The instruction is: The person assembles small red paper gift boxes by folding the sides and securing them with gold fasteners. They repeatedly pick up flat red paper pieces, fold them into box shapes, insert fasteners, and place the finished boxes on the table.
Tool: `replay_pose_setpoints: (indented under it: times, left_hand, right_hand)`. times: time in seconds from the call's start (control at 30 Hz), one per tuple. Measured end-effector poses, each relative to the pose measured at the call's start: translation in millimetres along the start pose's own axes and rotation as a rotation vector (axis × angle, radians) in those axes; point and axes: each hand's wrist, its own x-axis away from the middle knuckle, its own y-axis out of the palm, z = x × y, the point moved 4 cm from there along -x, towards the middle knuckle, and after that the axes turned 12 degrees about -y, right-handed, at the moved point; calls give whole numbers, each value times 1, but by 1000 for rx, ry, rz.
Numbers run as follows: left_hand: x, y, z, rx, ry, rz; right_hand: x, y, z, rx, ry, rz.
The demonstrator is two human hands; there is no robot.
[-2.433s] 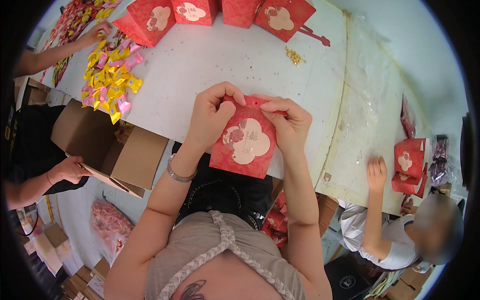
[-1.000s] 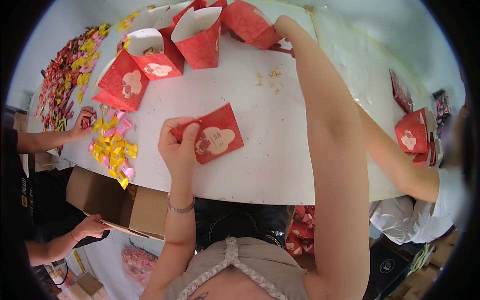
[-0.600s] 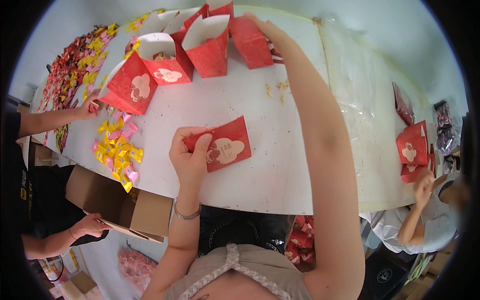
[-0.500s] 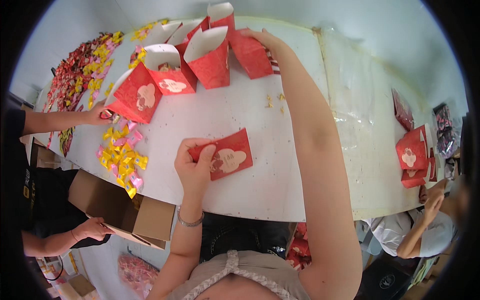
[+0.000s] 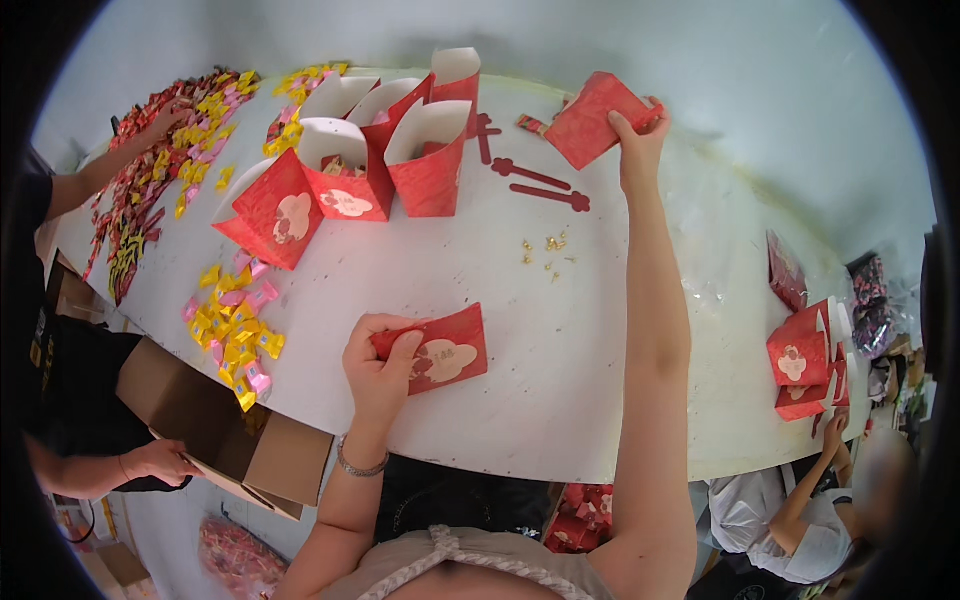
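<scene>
While the left hand [image 5: 380, 360] pinches a flattened red box [image 5: 464, 336], thumb on top and fingers behind, the box is held over the near half of the counter [image 5: 520, 420]. Its pale flower-shaped label [image 5: 445, 362] carries printed characters too small to make out. Near the far edge, the right hand [image 5: 640, 140] is closed on the corner of a second red box [image 5: 596, 118], lifted and tilted, thumb across its patterned face.

Just beside that box lie a small colourful wrapped packet [image 5: 531, 125] and dark-red strips [image 5: 532, 175] with flower-shaped ends; nearer the middle, small gold pieces [image 5: 556, 243] are scattered. Left of these stands a cluster of open-topped red boxes [image 5: 425, 188] with white insides; one labelled box [image 5: 346, 202] shows wrapped pieces within.

Yellow and pink sweets [image 5: 238, 335] lie near the left part of the near edge, and a long heap of red and yellow wrapped items [image 5: 145, 190] runs along the left end. A co-worker's hand [image 5: 175, 112] reaches into it; another hand [image 5: 162, 461] holds an open cardboard box [image 5: 290, 458], mostly shadowed inside. At the counter's right end stand more red boxes [image 5: 796, 345], near another person's hands [image 5: 836, 430].
</scene>
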Motion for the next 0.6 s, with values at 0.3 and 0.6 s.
replay_pose_setpoints:
  times: [0.3,0.6]
  left_hand:
    - [-4,7,-7,-6,50,-7]
    - [-2,9,-14,-24,24,2]
  right_hand:
    - [11,-54,-10,837,-603,-76]
    - [5,109,35,1149,-412,-541]
